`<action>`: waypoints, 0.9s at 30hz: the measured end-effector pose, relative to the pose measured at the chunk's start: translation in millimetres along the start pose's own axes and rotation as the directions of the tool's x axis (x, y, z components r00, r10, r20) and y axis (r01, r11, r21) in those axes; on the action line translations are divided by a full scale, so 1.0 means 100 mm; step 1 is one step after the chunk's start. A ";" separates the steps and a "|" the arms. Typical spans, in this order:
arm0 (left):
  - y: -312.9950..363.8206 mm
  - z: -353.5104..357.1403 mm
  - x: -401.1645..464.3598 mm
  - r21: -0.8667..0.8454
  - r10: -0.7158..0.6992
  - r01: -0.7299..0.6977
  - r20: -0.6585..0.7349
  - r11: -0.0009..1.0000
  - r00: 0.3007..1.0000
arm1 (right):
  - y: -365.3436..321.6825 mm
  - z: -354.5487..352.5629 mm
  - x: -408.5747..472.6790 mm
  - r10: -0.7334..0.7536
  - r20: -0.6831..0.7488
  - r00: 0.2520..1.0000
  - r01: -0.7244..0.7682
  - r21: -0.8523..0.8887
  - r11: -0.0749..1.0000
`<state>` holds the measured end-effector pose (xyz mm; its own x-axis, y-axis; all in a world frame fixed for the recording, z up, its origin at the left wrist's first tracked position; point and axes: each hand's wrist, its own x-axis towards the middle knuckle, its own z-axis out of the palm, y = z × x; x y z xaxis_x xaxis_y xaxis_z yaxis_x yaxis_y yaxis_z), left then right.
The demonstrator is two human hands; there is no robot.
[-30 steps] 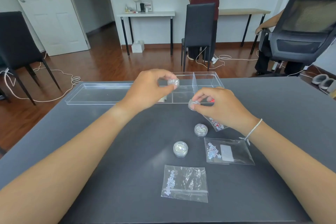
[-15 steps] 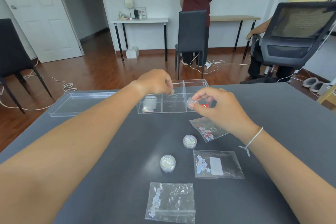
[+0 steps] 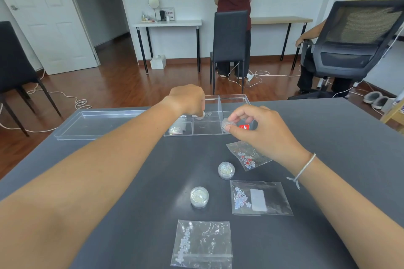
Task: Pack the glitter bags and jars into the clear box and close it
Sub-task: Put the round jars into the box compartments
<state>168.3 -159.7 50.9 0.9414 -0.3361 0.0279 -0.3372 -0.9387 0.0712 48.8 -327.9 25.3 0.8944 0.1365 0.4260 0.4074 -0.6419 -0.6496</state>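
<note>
The left hand pinches a small glitter jar down inside the clear box. The right hand grips another jar at the box's near edge

The left hand is now down inside the clear box, setting its little jar in a middle part; before, it held the jar up high.

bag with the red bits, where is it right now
In the head view the bag with red bits lies on the dark table, partly under the right hand, just beyond the farther loose jar.
</note>
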 end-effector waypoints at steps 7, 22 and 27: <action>-0.13 -0.02 -0.16 -0.189 0.008 -0.040 -0.164 0.981 0.986 | 0.03 0.02 0.00 0.003 0.007 1.000 -0.003 -0.012 1.000; -0.66 0.32 -0.75 -0.562 -0.196 -0.051 -0.371 0.826 0.908 | -0.04 0.06 0.41 -0.013 -0.008 1.000 0.013 -0.038 0.999; -0.69 0.41 -0.77 -0.581 -0.206 -0.039 -0.350 0.813 0.914 | -0.02 0.18 0.76 0.005 0.101 0.995 0.020 -0.241 0.970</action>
<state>119.0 -71.6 2.7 0.9290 -0.0872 0.3597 -0.3125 -0.7055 0.6361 119.3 -302.8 48.1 0.9105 0.2088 0.3570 0.3684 -0.8018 -0.4705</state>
